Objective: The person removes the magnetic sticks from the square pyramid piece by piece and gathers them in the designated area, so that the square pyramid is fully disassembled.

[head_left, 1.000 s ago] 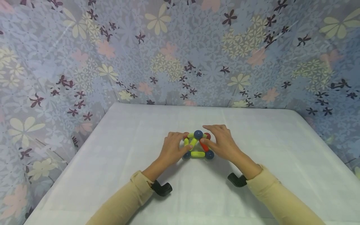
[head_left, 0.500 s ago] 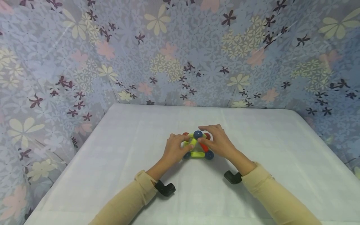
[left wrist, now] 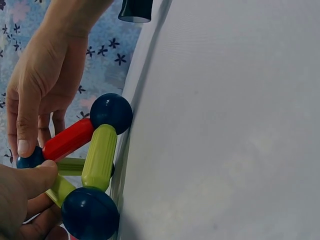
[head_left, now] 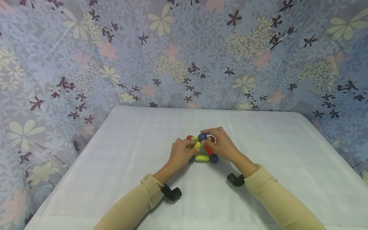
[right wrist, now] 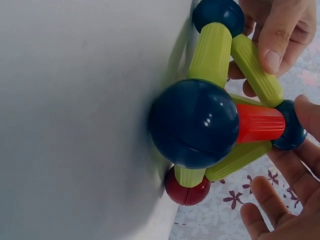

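Note:
A pyramid of magnetic rods and balls stands on the white table. Its base has a blue ball (right wrist: 194, 123) at each front corner and red balls (head_left: 212, 139) at the back. A red rod (right wrist: 260, 123) and several yellow-green rods join the balls. At the peak sits another blue ball (head_left: 202, 137), which my right hand (head_left: 225, 145) pinches between thumb and fingers. My left hand (head_left: 180, 154) pinches a slanted yellow-green rod (right wrist: 257, 71) that runs up to that ball. In the head view my left hand partly hides the left side of the pyramid.
The white-covered table (head_left: 138, 127) spreads around the pyramid, its back edge against a flowered cloth (head_left: 184, 54). Curved black pieces (head_left: 172, 193) stick out at both wrists, low over the table.
My right hand has moved left and its fingers have closed on the top blue ball. My left hand has shifted slightly right, its fingers closing on the slanted rod. The pyramid stays put.

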{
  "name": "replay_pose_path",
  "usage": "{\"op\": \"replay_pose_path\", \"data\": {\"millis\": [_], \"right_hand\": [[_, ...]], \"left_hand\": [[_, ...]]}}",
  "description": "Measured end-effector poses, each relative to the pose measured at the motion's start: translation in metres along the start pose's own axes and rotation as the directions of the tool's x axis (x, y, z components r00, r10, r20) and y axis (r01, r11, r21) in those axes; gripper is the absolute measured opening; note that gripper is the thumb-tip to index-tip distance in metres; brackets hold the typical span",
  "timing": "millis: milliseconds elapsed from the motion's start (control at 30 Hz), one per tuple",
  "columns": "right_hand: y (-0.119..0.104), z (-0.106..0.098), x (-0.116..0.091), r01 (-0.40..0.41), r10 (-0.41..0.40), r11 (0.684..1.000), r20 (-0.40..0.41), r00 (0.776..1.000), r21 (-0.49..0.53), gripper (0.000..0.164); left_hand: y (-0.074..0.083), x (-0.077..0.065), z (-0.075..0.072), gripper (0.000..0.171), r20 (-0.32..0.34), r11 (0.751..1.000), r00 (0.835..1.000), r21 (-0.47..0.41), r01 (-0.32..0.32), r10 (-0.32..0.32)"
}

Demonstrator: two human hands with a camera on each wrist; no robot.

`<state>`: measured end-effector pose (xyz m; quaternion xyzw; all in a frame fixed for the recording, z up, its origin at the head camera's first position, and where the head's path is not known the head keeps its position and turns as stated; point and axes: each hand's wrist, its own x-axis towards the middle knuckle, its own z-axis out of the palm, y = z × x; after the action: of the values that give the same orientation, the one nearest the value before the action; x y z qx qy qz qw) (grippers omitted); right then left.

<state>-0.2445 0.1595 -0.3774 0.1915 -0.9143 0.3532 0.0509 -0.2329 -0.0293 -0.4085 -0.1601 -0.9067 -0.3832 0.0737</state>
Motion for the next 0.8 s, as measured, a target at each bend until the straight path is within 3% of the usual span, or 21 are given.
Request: {"op": "replay_pose_path", "data": {"millis": [233, 800], "right_hand": [[-0.002, 0.001, -0.004, -0.019, 0.019, 1.0, 0.0, 1.0, -0.012, 0.042], [-0.007, 0.007, -0.033, 0.021, -0.023, 0.999, -0.042, 0.999, -0.047, 0.042]], "left_hand": [[0.003, -0.003, 0.0, 0.026, 0.0, 1.0, 1.0, 0.006, -0.019, 0.019], [0.009, -0.03, -0.002, 0.022, 0.032, 0.998, 0.999, -0.047, -0.034, 0.036]]}}
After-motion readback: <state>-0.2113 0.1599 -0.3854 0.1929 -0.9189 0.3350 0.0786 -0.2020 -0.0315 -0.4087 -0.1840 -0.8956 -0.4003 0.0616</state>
